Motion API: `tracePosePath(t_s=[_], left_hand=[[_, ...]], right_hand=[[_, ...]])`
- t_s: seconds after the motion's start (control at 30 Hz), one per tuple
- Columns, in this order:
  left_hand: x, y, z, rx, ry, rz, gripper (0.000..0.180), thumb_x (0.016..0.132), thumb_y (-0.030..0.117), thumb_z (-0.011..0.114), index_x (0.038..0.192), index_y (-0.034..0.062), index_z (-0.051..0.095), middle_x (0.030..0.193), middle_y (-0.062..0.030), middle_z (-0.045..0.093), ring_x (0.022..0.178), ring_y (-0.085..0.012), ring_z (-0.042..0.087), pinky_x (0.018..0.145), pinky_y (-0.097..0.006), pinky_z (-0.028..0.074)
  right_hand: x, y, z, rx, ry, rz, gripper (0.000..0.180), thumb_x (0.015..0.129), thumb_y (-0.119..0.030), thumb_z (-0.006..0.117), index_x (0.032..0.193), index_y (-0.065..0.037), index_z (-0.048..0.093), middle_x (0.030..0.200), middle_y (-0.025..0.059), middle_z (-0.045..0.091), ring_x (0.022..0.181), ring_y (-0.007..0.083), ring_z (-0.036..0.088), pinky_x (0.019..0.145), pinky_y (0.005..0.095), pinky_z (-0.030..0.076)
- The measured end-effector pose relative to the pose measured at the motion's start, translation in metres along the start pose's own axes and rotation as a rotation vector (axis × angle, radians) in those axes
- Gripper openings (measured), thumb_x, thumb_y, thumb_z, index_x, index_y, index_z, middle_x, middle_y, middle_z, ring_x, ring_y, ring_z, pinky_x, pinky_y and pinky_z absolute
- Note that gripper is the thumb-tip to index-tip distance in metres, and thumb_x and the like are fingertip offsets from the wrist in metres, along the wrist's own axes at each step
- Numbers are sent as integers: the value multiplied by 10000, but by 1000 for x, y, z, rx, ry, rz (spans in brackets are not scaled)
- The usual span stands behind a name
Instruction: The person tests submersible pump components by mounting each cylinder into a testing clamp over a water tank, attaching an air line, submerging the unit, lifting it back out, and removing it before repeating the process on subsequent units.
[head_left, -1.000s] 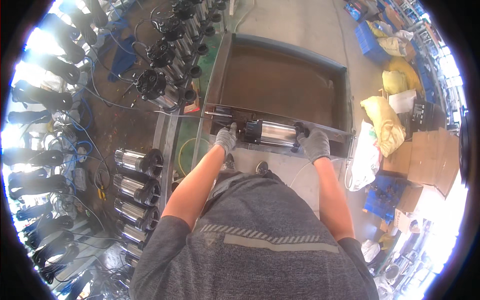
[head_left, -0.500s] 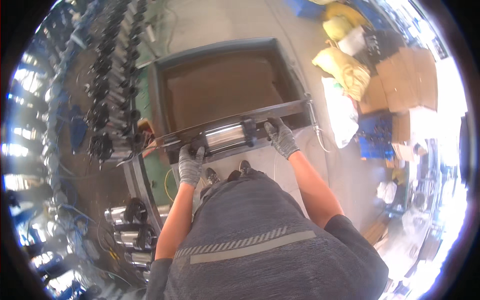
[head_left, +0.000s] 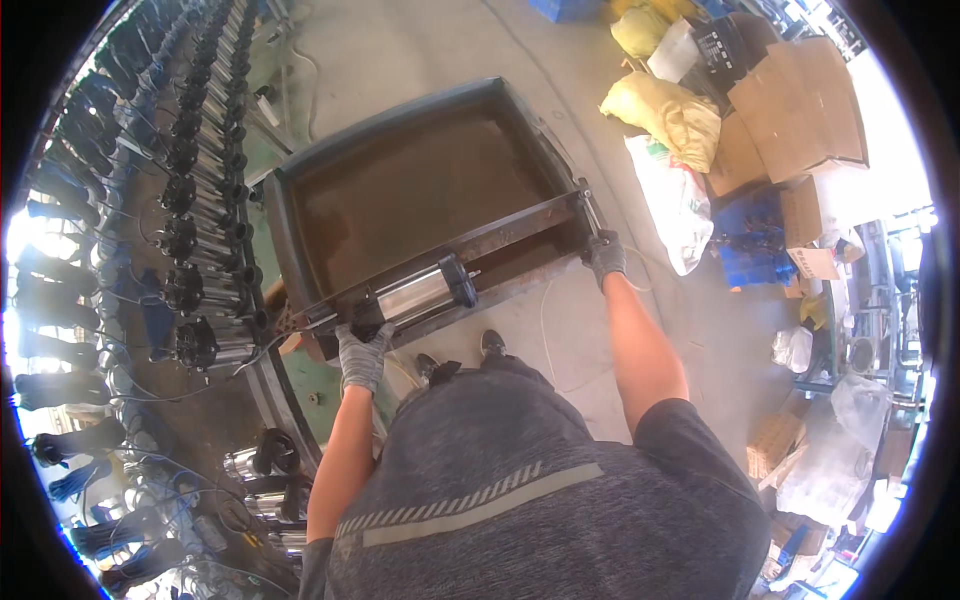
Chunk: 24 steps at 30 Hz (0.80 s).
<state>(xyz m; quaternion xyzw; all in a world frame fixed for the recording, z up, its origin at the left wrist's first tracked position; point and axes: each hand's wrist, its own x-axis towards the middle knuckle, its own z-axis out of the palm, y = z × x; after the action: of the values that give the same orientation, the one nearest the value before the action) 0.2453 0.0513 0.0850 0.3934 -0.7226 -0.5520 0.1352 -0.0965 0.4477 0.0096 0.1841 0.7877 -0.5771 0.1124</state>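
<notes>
A silver air cylinder (head_left: 415, 293) with black end caps lies aslant on the near ledge of a dark metal tank (head_left: 300, 235). My gloved left hand (head_left: 362, 358) is closed about the cylinder's left end, the thumb by the black cap. Much of that end is hidden by the hand. At the tank's near right corner, my gloved right hand (head_left: 606, 258) closes around the lower part of a slender metal hose fitting (head_left: 590, 208). A pale thin hose hangs below it. The tank's inside is brown; whether it holds liquid is hard to tell.
Rows of similar cylinders (head_left: 205, 290) stand on the left, with others at lower left. To the right are yellow sacks (head_left: 665, 115), a white sack (head_left: 668, 205), cardboard boxes (head_left: 800, 110) and a blue crate (head_left: 750, 235). My shoes (head_left: 492, 343) are just below the tank.
My right hand has left the cylinder's right end and moved right to the hose fitting at the corner. My left hand stays at the cylinder's left end. The view has turned somewhat.
</notes>
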Motion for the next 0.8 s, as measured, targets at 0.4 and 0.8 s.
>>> tracePosePath(t_s=[0.4,0.8], left_hand=[[-2,11,-3,77,-48,-21,550,861,176,877,1270,42,534,1179,-83,706,993,-193,633,944,-328,524],[-5,22,0,-20,-40,-93,610,856,221,894,1273,-28,524,1183,-133,707,1041,-220,650,971,-336,511]], right_hand=[[-115,-68,50,25,-619,-113,183,1044,-138,638,1196,-51,692,787,0,641,583,102,560,539,274,474],[-117,-65,93,-152,-924,-217,169,1055,-109,587,1188,-35,661,822,-7,605,701,95,571,629,273,484]])
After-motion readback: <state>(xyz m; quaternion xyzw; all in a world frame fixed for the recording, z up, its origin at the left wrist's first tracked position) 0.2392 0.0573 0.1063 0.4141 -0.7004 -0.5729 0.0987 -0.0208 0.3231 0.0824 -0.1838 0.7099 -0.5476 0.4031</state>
